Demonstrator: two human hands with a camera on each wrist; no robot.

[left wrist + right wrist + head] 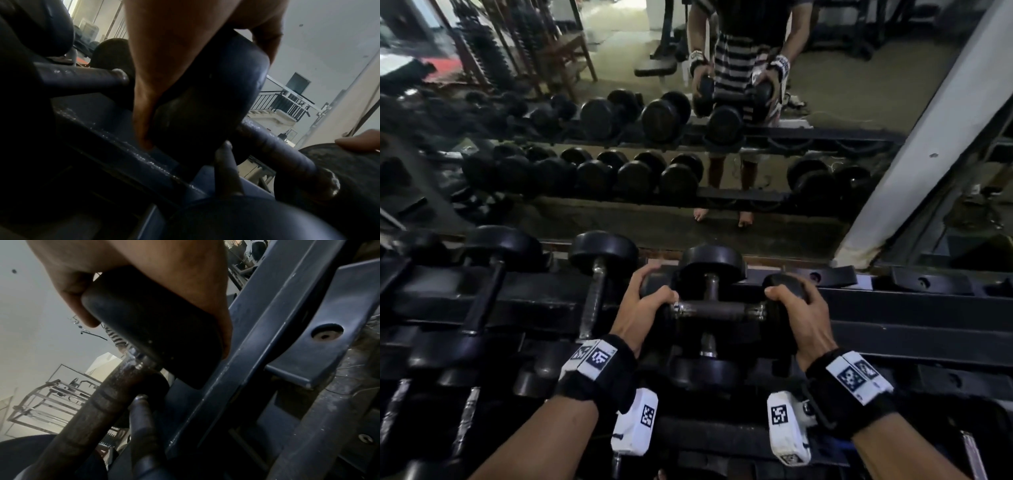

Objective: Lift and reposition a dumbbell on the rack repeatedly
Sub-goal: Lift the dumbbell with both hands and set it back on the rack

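- At the far left of the rack (914, 329), dumbbells (486, 284) lie front to back in a row; their heads are round, black and smooth, and their handles are thin metal with some shine.
- The next dumbbell (599, 270) has a knurled, worn steel handle and a thick black disc head at its far end.
- The left hand (643, 308) grips the left head of the held dumbbell (717, 310); the fingers curl over the top of the rounded black head and the thumb lies on the near side.
- This dumbbell lies crosswise, left to right, above another dumbbell (710, 260) that rests front to back on the rack. Its handle is short, dark and a little rusty, with bright metal collars at both ends.
- The right hand (798, 308) grips the right head in the same way. In the right wrist view the head looks matte, like rubber, with a soft rounded edge.
- The rack is of flat black painted bars with scratches, and has curved black cradles (928, 282) with a bolt hole on the right.
- Behind the rack, a mirror (808, 192) shows the person and rows of dumbbells.
- Both wrists carry black bands with white marker blocks (635, 421).
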